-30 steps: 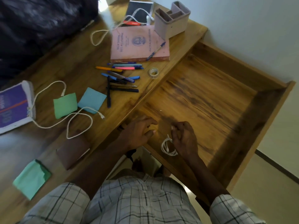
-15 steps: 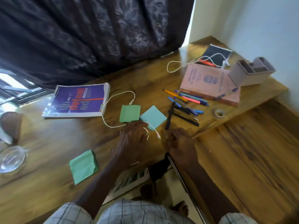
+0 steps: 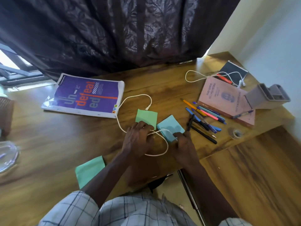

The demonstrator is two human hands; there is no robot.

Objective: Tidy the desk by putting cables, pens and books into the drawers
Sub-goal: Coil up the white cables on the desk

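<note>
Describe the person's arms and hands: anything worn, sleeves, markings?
The left hand and right hand are both bare: no gloves, and no ring or watch shows. The arms are uncovered up to about the elbows. The left sleeve and right sleeve are pale fabric with a dark checked grid, matching the shirt.

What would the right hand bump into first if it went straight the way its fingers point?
Probably the blue note pad, lying just ahead of the right hand, which pinches the white cable.
</note>
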